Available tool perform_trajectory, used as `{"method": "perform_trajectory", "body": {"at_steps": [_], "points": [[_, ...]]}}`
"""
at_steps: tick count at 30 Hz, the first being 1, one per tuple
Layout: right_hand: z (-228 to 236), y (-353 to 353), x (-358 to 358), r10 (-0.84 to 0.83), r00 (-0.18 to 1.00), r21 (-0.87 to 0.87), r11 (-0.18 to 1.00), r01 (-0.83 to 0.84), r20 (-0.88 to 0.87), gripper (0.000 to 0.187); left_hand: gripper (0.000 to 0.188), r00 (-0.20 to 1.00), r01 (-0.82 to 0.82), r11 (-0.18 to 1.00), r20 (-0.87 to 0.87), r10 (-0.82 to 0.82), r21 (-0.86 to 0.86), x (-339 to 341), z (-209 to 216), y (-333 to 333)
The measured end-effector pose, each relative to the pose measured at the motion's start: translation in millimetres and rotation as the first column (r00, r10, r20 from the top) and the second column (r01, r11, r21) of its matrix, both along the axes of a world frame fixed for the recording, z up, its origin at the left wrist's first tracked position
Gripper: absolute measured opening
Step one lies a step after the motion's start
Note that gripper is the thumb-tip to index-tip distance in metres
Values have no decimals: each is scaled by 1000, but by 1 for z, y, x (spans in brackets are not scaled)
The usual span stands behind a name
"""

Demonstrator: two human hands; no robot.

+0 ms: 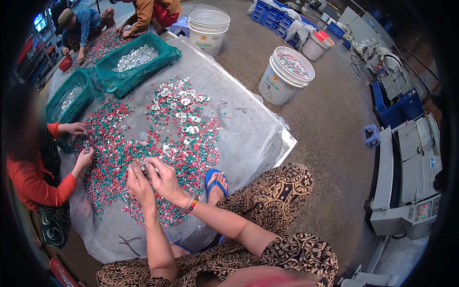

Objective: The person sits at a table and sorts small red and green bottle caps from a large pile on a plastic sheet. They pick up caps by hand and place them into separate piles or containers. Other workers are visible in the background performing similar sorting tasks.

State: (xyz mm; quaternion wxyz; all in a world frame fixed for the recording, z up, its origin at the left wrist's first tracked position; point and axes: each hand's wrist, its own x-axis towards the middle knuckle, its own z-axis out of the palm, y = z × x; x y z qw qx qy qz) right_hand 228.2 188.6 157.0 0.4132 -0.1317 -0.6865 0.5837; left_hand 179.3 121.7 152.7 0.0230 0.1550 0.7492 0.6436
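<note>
My left hand (141,186) and my right hand (166,182) meet over a spread of small pink, green and white pellets (107,158). Fingertips of both are closed on a small metal piece (145,168), mostly hidden by the fingers. Beyond my hands, silvery frame-shaped metal pieces (190,129) lie scattered on the pellets. A pair of pliers (129,244) rests on the sheet-covered surface, left of my left forearm.
Two green mesh baskets (131,86) of metal parts stand at the far left. A person in an orange top (36,177) works at my left; others sit beyond. White buckets (282,83) stand on the floor at far right. Machines (406,191) line the right side.
</note>
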Motion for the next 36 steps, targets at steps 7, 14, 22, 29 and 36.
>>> {"method": "perform_trajectory", "body": {"at_steps": [7,14,22,29,36], "points": [[-8,14,-1,-83,996,-10,996,83,-12,17,19,915,194,932,287,-285,307,-5,2,7],[-9,17,-1,-22,997,-302,952,43,72,17,11,894,214,907,302,-332,362,-1,6,11],[-2,5,-4,-40,996,-186,981,54,80,18,19,994,77,988,-90,-66,136,10,4,15],[-1,-2,0,-7,999,-189,982,16,45,19,22,990,114,983,67,-125,142,10,10,4],[-22,16,-4,21,999,-464,886,2,45,19,20,978,164,973,-101,-182,-163,8,0,17]]}}
